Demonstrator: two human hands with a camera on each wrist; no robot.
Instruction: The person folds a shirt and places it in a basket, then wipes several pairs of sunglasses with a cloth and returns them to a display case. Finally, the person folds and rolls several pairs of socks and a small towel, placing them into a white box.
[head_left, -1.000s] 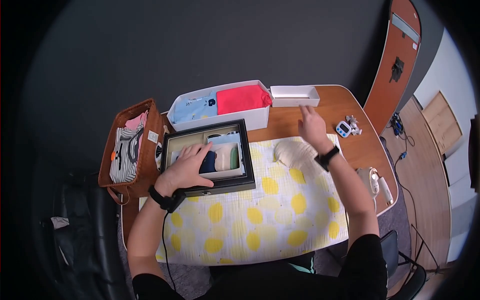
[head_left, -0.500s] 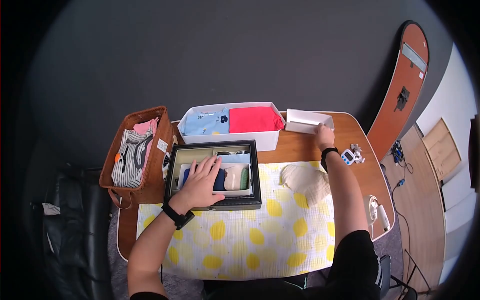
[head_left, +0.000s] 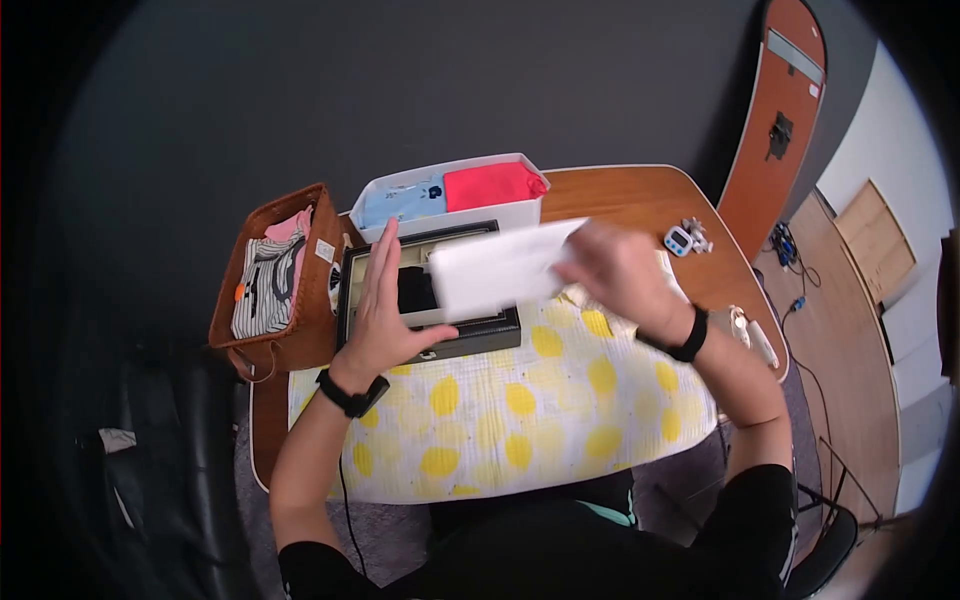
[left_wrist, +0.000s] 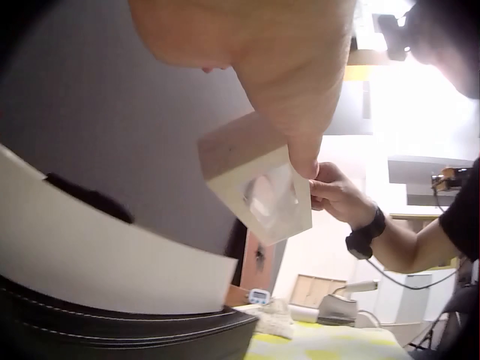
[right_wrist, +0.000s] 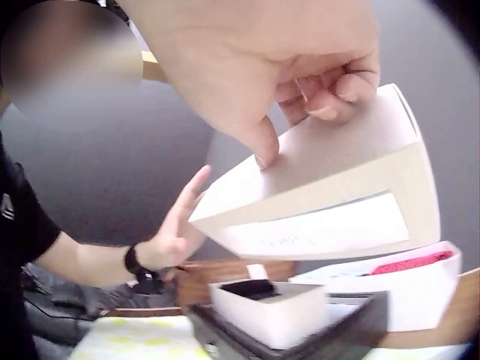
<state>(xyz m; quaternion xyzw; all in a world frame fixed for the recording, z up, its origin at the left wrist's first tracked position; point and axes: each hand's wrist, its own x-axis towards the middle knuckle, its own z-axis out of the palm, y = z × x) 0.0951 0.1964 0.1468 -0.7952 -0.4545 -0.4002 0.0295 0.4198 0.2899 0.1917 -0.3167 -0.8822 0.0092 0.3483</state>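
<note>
My right hand (head_left: pixel 632 280) grips a small white box (head_left: pixel 505 268) by one end and holds it tilted in the air. In the right wrist view, thumb and fingers pinch the box's edge. My left hand (head_left: pixel 380 322) is spread upright, thumb out, near the box's other end. Below lies an open black case (head_left: pixel 470 342), partly hidden by the left hand and the held box. Inside the case stands a white tray (right_wrist: pixel 262 319) with dark folded cloth (head_left: pixel 413 288) in it.
A white bin (head_left: pixel 500 212) holds folded light blue and red clothes. At the left stands a brown basket (head_left: pixel 322 290) of clothes. A lemon-print cloth (head_left: pixel 500 440) covers the front of the table. A timer (head_left: pixel 678 241) and a white power strip (head_left: pixel 763 343) lie at the right.
My right hand has lifted the white box from the back right of the table and brought it left over the case. My left hand has risen off the case's contents.
</note>
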